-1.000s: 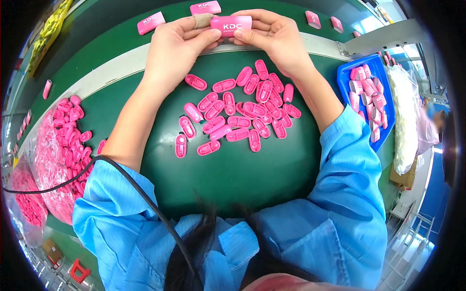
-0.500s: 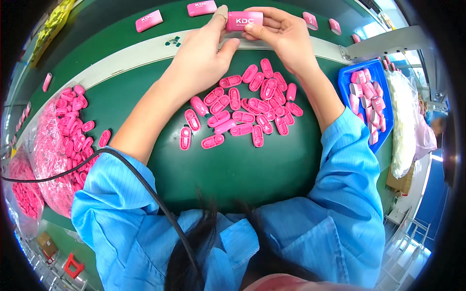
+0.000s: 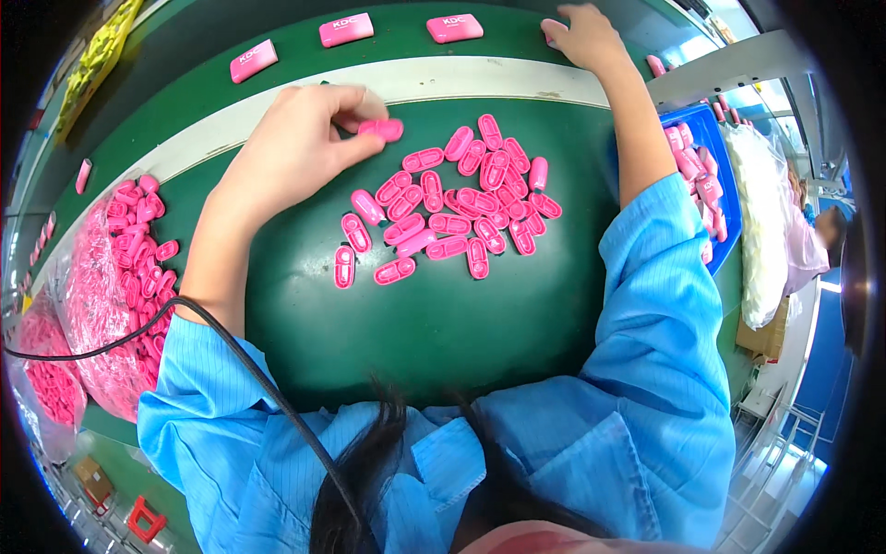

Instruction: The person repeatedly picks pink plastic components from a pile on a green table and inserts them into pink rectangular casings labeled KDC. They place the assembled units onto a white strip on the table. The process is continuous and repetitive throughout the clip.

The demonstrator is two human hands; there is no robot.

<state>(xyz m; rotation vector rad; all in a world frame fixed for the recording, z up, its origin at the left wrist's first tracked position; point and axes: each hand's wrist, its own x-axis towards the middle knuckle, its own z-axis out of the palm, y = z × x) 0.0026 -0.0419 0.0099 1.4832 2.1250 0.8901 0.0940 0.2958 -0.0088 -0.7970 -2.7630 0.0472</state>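
While the left hand (image 3: 305,138), at eleven o'clock, pinches a pink oval piece (image 3: 386,129) between thumb and fingertips, the right hand (image 3: 591,41), at one o'clock, has its fingers partly spread against a pink case (image 3: 553,32); whether it grips, I cannot tell; loose pink shells (image 3: 431,190) lie from centre toward twelve; three other cases (image 3: 346,30) span eleven to twelve; a blue tray (image 3: 732,220) stands between two and three.

A glossy pink oval piece (image 3: 385,129), slightly blurred, is pinched sideways in the left hand (image 3: 309,138) over the green table (image 3: 425,337); a pink case (image 3: 553,32), partly hidden by the right hand (image 3: 588,39), sits beyond the white rail (image 3: 489,79)
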